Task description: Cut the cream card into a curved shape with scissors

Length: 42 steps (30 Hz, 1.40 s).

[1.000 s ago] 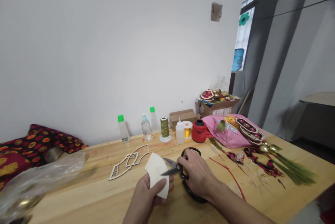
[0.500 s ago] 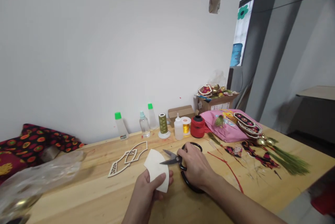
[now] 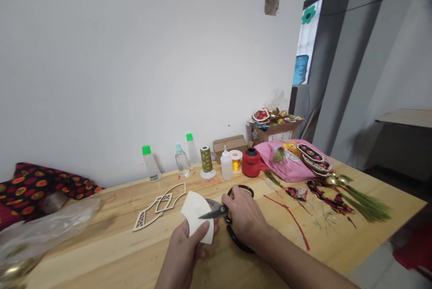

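Between the thumb and fingers of my left hand point(image 3: 191, 241) is a cream fan-shaped piece point(image 3: 194, 208), thin like card or stiff paper. My right hand point(image 3: 245, 217) is closed around the black handles of a pair of scissors point(image 3: 221, 210). The scissor blades point left; one lies across the front of the cream piece and the other is partly behind its right edge. On the wood left of my hands, two fan-shaped cut-out frames point(image 3: 151, 214) overlap each other.
Along the wall stand green-capped bottles point(image 3: 150, 163), an olive thread spool point(image 3: 206, 160), a squeeze bottle point(image 3: 226, 166) and a red cord roll point(image 3: 251, 163). A pink bag point(image 3: 283, 163), green tassels point(image 3: 367, 203) and scraps lie right. Plastic wrap point(image 3: 60, 221) lies left.
The scissors have moved onto the cream piece, so that their blades now straddle its right edge. The whole view has shifted slightly.
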### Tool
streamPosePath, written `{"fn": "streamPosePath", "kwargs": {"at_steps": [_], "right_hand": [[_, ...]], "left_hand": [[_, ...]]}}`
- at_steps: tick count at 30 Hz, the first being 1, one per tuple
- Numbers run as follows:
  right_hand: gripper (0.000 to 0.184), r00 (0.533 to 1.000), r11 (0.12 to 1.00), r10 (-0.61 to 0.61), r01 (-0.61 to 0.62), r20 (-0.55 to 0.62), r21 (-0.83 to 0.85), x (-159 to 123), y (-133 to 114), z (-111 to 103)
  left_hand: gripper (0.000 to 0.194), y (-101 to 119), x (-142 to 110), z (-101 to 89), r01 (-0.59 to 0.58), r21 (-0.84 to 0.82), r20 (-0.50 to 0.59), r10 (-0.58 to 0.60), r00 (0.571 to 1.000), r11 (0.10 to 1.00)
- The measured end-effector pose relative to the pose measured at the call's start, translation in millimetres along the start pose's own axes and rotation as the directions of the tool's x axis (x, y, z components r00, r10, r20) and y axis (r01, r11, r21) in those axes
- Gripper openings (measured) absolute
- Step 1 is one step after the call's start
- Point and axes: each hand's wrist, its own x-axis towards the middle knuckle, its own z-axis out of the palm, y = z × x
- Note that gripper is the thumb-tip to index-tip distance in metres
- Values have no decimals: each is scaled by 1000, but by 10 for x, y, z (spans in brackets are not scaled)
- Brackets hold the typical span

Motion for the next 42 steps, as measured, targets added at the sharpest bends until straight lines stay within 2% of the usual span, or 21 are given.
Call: {"fn": "streamPosePath", "kwargs": {"at_steps": [4,9,16,21,24,27,32,34,38,40,42], "right_hand": [[19,1000,1000,10,-10,-7,-19,13,-3,39],[21,999,999,41,-41,-14,-32,19,-23,65],[28,995,996,16,-6,-99,94,-14,-51,-14],[27,997,996,-28,33,-65,79,-19,-85,-39],[23,998,998,-48,50,-51,44,-7,-95,-36],[20,999,999,-18,19,-42,25,12,-118,-7],[17,999,999,29,-29,-31,-24,64,-190,53],[17,997,997,67,-68,-39,-46,92,-153,46],[23,958,956,263,-275,-113,-106,129,87,-15],[25,956,956,259,-274,-134,-108,120,186,-23],[26,972,979,183,-194,-145,-64,96,206,-3]], "left_hand": [[32,1,29,-15,-6,-4,10,6,1000,1000],[31,-15,42,-22,-3,-12,-41,2,999,1000],[29,-71,73,-48,6,-83,-91,-13,996,996],[31,-62,93,-33,59,-71,-71,-64,995,996],[32,-53,90,-19,31,-24,-40,-32,999,999],[32,-37,72,-9,11,-41,-20,-11,1000,999],[31,-44,59,-35,49,-89,-38,-52,998,995],[30,-86,40,-56,54,-105,-24,-57,998,993],[27,-175,-76,-60,104,-82,46,-100,994,991],[23,-166,-143,-35,123,-98,-25,-126,992,988],[24,-118,-190,-2,119,-141,-115,-135,984,983]]}}
